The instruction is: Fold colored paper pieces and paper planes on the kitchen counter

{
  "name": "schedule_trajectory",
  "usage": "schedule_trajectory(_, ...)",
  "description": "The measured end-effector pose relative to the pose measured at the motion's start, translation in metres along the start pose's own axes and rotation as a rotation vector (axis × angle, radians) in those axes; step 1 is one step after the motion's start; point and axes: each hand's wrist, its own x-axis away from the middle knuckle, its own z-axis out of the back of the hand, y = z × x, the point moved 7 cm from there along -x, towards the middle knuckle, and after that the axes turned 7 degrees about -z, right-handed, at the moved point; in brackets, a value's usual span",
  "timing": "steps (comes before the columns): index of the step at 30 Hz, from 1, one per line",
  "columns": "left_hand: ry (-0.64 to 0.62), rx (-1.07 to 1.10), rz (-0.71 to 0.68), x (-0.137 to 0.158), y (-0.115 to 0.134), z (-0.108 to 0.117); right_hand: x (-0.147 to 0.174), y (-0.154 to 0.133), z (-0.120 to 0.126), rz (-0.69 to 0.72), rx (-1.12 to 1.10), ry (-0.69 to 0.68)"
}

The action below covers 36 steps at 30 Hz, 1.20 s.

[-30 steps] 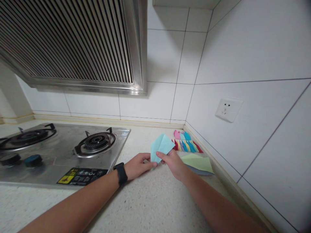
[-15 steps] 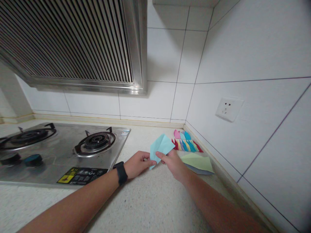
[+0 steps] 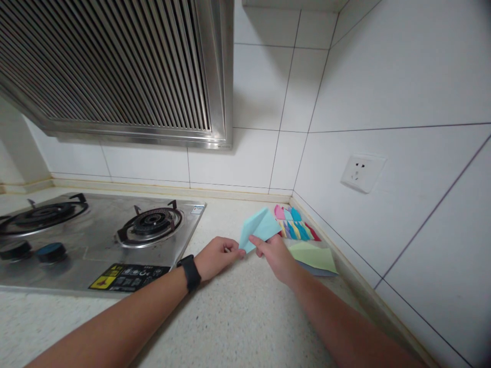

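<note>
A light blue sheet of paper (image 3: 259,225), creased and partly folded, is held up above the counter between my hands. My right hand (image 3: 274,254) grips its lower right side, thumb lying on the front face. At the paper's lower left corner is my left hand (image 3: 220,257), its thumb and fingers pinched together on the edge. A black watch (image 3: 189,273) is on my left wrist. Behind my right hand lie a light green sheet (image 3: 316,256) and a grey-blue sheet (image 3: 318,271) under it, both partly hidden.
Several folded colored paper pieces (image 3: 301,230) lie in rows near the wall corner. To the left is a steel gas stove (image 3: 103,255) with burners and knobs, under a range hood (image 3: 115,66). A wall socket (image 3: 363,173) is on the right.
The light blue paper has tilted clockwise and shifted slightly right and up. My right hand has moved a little to the right with it; my left hand has barely moved.
</note>
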Motion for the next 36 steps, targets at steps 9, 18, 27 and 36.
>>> schedule_trajectory(9,0.115,0.052,-0.025,-0.003,-0.006,0.011,-0.006,0.004,0.010,-0.060,-0.090,0.037)
schedule_trajectory(18,0.100,0.336,0.004,-0.004,-0.011,0.012,-0.007,0.000,0.011,-0.029,-0.197,-0.037)
schedule_trajectory(27,0.177,0.411,0.054,-0.004,-0.015,0.017,-0.005,-0.011,0.010,-0.031,-0.314,-0.068)
schedule_trajectory(36,0.268,0.372,0.046,-0.005,-0.020,0.030,-0.016,-0.015,0.050,0.194,0.014,0.128)
